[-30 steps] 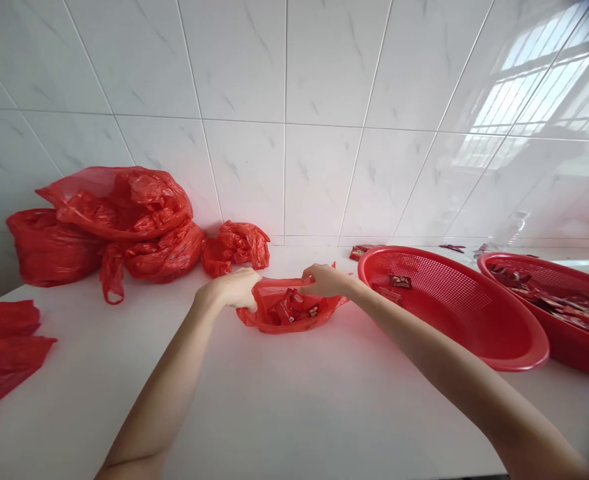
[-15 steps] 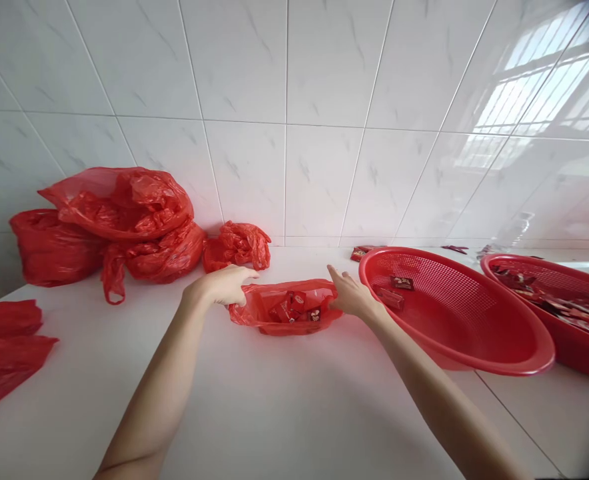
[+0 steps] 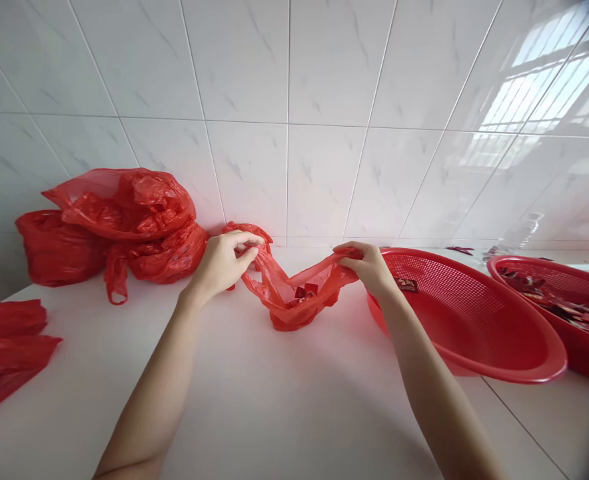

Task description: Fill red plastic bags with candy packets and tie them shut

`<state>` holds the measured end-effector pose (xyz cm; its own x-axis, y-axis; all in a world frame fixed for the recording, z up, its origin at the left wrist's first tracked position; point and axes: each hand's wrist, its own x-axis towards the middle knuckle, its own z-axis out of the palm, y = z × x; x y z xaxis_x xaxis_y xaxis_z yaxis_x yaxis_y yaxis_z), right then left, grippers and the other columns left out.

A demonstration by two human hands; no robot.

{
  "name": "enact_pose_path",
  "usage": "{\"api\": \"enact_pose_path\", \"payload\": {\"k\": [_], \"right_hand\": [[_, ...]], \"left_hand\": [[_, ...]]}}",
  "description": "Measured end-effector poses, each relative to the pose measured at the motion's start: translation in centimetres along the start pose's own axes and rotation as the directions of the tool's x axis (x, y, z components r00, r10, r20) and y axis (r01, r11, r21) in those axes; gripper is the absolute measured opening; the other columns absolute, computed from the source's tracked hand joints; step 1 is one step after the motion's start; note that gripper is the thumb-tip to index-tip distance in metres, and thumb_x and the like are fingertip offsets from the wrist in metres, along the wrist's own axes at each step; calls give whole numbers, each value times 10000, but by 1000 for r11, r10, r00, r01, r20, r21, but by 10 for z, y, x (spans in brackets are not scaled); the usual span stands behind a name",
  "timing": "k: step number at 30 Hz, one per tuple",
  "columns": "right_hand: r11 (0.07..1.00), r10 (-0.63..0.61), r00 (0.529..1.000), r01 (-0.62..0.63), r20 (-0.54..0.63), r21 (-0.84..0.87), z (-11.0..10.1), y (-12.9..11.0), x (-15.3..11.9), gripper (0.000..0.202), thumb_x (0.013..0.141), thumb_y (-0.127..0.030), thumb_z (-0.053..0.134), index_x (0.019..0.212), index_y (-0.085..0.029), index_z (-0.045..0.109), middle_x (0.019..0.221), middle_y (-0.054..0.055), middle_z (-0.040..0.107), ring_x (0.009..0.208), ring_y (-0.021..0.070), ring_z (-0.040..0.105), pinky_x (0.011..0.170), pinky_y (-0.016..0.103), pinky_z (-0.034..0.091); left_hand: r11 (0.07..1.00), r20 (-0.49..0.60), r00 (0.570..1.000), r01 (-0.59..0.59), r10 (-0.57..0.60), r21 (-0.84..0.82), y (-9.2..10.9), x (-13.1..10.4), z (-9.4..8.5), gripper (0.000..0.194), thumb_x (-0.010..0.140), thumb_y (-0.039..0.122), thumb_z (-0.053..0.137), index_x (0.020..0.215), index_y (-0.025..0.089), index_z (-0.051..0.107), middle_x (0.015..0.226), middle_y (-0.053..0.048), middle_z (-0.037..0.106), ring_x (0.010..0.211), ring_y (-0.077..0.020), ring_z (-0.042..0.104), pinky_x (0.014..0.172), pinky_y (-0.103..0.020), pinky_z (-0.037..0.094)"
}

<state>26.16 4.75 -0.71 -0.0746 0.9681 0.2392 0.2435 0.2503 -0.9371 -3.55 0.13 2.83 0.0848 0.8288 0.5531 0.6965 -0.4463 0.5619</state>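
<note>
A thin red plastic bag (image 3: 297,315) rests on the white table with its mouth spread wide and its two sides pulled up. Several small red and dark packets (image 3: 304,292) lie inside it. My left hand (image 3: 227,259) pinches the bag's left handle between thumb and fingers. On the other side, my right hand (image 3: 363,263) has its fingers closed on the right handle, beside the rim of a red basket. Behind my left hand, partly hidden by it, is a crumpled red bag (image 3: 247,230).
Filled red bags (image 3: 124,207) are piled at the back left. Flat red bags (image 3: 12,347) lie at the left edge. The large red basket (image 3: 474,327) holds a packet (image 3: 406,285); a second basket (image 3: 569,267) at far right holds many packets. A tiled wall stands behind.
Both hands have risen and closed on the bag's handles, drawing them up and outward. The bag's mouth now dips in the middle and its body looks narrower.
</note>
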Motion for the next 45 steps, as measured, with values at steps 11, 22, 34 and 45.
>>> {"api": "enact_pose_path", "payload": {"k": [11, 22, 34, 45], "right_hand": [[963, -49, 994, 22, 94, 268, -16, -13, 7, 331, 687, -299, 799, 986, -174, 731, 734, 24, 686, 645, 150, 629, 587, 258, 486], [992, 11, 982, 14, 191, -127, -9, -26, -4, 345, 747, -331, 778, 1072, -237, 710, 883, 51, 736, 771, 206, 680, 618, 291, 534], [995, -95, 978, 92, 185, 28, -25, -34, -14, 486, 773, -250, 727, 1249, -243, 634, 823, 41, 710, 693, 192, 659, 607, 333, 553], [978, -155, 983, 139, 97, 158, -23, -34, -10, 402, 719, -277, 805, 1096, -179, 707, 807, 43, 700, 694, 172, 625, 649, 326, 524]], "left_hand": [[947, -502, 859, -238, 103, -214, 3, 2, -1, 71, 819, 189, 647, 817, 180, 718, 943, -43, 706, 918, -191, 689, 798, -303, 569], [989, 108, 990, -97, 85, 113, 4, -6, -10, 256, 874, 307, 606, 1097, 268, 728, 1246, -40, 657, 1153, -238, 619, 982, -344, 506], [988, 229, 962, 140, -151, 64, 5, -10, -28, 188, 860, 357, 603, 965, 254, 719, 781, -14, 715, 664, -183, 694, 579, -257, 544], [941, -316, 938, 26, -139, -338, 8, 0, -5, 195, 775, 259, 721, 956, 186, 715, 740, -8, 667, 594, -104, 584, 547, -207, 489]]}}
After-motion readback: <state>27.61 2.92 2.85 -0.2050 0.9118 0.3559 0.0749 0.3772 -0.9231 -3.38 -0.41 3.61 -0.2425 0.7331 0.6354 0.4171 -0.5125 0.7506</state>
